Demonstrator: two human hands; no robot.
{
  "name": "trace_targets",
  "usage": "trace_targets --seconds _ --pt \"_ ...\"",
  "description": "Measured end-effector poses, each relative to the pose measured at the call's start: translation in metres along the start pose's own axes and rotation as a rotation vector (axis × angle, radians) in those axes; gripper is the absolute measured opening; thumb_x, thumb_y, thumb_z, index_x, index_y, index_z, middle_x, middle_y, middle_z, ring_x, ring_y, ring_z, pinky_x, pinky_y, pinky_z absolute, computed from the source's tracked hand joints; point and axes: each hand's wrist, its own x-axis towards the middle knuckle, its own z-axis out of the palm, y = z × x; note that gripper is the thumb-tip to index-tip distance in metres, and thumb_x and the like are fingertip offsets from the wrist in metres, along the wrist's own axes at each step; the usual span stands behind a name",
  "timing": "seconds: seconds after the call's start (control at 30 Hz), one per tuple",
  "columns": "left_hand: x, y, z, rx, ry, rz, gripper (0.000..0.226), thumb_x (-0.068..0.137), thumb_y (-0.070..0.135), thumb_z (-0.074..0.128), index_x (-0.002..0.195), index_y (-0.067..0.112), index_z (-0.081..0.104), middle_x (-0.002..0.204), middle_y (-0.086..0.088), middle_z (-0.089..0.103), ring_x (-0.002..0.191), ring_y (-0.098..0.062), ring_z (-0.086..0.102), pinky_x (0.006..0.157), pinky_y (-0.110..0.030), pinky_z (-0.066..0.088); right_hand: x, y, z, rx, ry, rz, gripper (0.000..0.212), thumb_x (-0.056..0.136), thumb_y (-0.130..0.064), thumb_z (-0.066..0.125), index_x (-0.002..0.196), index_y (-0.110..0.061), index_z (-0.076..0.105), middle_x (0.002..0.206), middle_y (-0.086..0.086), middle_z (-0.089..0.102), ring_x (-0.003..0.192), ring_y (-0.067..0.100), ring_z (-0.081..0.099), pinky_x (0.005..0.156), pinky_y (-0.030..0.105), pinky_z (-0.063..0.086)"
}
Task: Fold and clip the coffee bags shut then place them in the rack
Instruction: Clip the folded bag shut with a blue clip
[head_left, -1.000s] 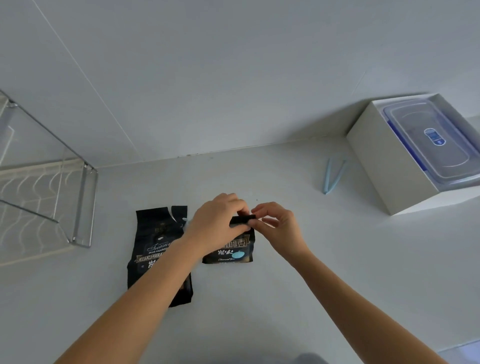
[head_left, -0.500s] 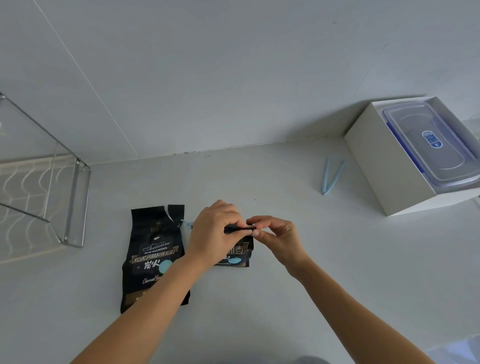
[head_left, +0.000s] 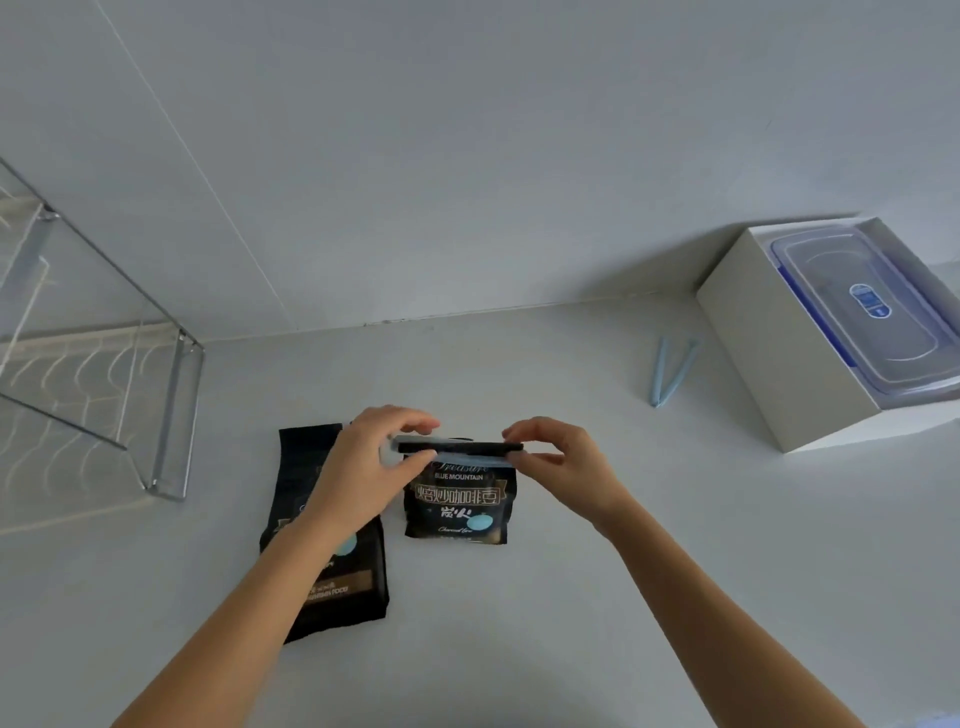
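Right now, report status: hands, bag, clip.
Left hand and right hand pinch folded top of coffee bag. Blue clip across fold. Second bag unclipped. Rack unobstructed.

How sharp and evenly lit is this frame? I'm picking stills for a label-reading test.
Head view: soft, even light with faint shadows beside the white box; wide-angle bending toward the rack; large print on the folded coffee bag reads, small print blurs; the second bag sits partly behind the left hand; no harsh glare.

light: soft, even | shadows: faint | edges: wide-angle bowed
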Motion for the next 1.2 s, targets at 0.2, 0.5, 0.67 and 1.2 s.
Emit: trace_targets --seconds 0.2,0.5,0.67,1.2 --pt "-0.018 -0.009 0.006 -0.146 0.136 -0.138 0.04 0.08 0.023 0.069 0.117 0.023 0.054 0.11 0.014 0.065 0.103 0.003 0.059 0.093 -0.014 0.045 0.012 -0.063 0.053 -0.578 -0.045 -0.375 0.026 0.079 -0.051 0.059 0.099 -0.035 0.06 0.095 -0.016 0.062 0.092 0.002 0.054 0.071 0.025 0.048" --pt "-0.022 -0.021 0.007 -0.138 0.149 -0.114 0.036 0.081 0.016 0.069 0.115 0.018 0.056 0.098 0.011 0.065 0.091 -0.007 0.064 0.084 -0.015 0.049 0.024 -0.058 0.084 -0.786 -0.136 -0.572 0.017 0.088 -0.032 0.059 0.1 -0.027 0.069 0.093 -0.003 0.064 0.089 0.015 0.054 0.061 0.03 0.046" --pt "-0.019 -0.024 0.006 -0.145 0.13 -0.083 0.035 0.08 0.021 0.07 0.112 0.023 0.056 0.096 0.025 0.063 0.093 0.006 0.061 0.083 -0.009 0.047 0.025 -0.051 0.075 -0.727 -0.109 -0.534 0.015 0.086 -0.032 0.063 0.097 -0.025 0.072 0.088 -0.002 0.067 0.084 0.016 0.058 0.06 0.031 0.046" --pt "-0.012 -0.033 0.006 -0.06 0.021 0.027 0.021 0.082 0.027 0.067 0.101 0.027 0.058 0.089 0.02 0.064 0.087 0.0 0.062 0.081 -0.02 0.048 0.025 -0.049 0.071 -0.508 -0.07 -0.396 0.008 0.082 -0.026 0.067 0.081 -0.026 0.075 0.076 -0.008 0.069 0.067 0.008 0.06 0.058 0.031 0.049"
